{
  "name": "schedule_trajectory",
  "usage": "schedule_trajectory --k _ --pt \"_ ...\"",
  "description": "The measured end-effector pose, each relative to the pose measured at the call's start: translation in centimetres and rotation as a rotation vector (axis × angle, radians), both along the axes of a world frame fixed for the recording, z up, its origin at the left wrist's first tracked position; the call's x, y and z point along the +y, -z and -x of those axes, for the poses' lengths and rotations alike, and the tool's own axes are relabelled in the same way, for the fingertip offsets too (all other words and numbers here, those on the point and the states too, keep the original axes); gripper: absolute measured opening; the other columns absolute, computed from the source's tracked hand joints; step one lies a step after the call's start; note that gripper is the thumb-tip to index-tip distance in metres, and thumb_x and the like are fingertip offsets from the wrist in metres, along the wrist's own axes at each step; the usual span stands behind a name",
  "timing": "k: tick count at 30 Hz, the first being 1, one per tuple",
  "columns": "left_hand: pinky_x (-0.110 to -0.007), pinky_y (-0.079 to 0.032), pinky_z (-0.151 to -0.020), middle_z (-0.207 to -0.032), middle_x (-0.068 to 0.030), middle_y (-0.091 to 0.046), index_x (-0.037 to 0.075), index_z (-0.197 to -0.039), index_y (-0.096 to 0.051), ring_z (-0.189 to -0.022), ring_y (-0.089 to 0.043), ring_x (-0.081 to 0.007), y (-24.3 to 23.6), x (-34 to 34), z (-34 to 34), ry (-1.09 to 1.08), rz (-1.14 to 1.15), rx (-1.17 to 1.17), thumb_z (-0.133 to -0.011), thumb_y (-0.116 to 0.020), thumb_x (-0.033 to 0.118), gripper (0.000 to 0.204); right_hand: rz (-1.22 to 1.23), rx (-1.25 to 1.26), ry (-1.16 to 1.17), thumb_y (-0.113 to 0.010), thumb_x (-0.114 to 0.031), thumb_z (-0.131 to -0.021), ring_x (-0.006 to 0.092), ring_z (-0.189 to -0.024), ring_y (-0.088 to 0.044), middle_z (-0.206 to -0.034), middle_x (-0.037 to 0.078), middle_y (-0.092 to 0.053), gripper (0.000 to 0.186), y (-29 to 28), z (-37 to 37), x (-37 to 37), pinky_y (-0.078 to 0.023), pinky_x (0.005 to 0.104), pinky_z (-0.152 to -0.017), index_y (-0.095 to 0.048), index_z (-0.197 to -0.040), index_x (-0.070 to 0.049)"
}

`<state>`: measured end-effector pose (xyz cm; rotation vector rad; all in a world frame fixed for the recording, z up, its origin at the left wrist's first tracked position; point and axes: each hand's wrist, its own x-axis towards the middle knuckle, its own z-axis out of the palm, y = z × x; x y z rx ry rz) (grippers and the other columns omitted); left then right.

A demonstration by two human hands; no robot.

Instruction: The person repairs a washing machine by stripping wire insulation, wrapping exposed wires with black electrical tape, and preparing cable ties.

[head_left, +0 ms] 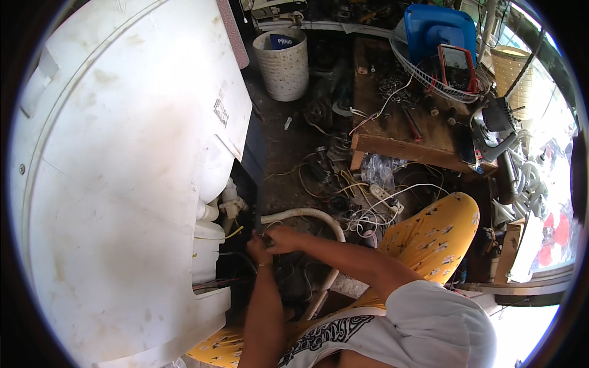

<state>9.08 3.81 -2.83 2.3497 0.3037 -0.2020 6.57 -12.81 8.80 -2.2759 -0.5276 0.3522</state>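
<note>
My left hand (257,248) and my right hand (283,238) meet beside the open lower part of a large white appliance casing (123,159). Fingers of both are closed around something small and dark between them, too hidden to name. Within the casing's opening sit white plastic fittings (230,199) and a white plastic housing (207,242). A short yellow wire (234,232) sticks out from there toward my hands. An off-white hose (307,213) curves around the right side of my hands and down toward my legs.
A low wooden table (392,144) holds a red-edged multimeter (457,69), a blue plastic piece (438,30), a screwdriver (412,124) and small parts. Tangled wires and a white power strip (385,197) lie on the floor. Farther back stands a white woven bin (282,70).
</note>
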Motion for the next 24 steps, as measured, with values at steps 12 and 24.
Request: schedule_trajectory --k 12,24 --pt "-0.029 -0.039 -0.050 -0.065 -0.0018 -0.050 0.009 -0.099 -0.056 -0.053 -0.046 -0.0136 1.1 -2.0 3.4 -0.490 1.027 0.435 -0.092 -0.050 0.035 0.028 0.023 -0.715 1.026 -0.072 -0.019 -0.068 0.0366 -0.082 -0.058 -0.090 0.017 -0.059 0.035 -13.7 -3.2 -15.6 -0.048 0.0452 -0.073 -0.058 -0.093 0.000" --pt "-0.029 -0.048 -0.061 -0.082 -0.0045 -0.059 0.002 -0.099 -0.053 -0.070 -0.058 -0.0166 1.4 2.8 8.7 -0.636 1.337 0.259 -0.080 -0.067 0.000 0.024 0.503 -0.829 1.287 -0.066 -0.029 -0.076 0.0370 -0.103 -0.048 -0.115 0.014 -0.050 0.045 -7.1 -4.4 -22.6 -0.039 0.0518 -0.080 -0.052 -0.115 -0.010"
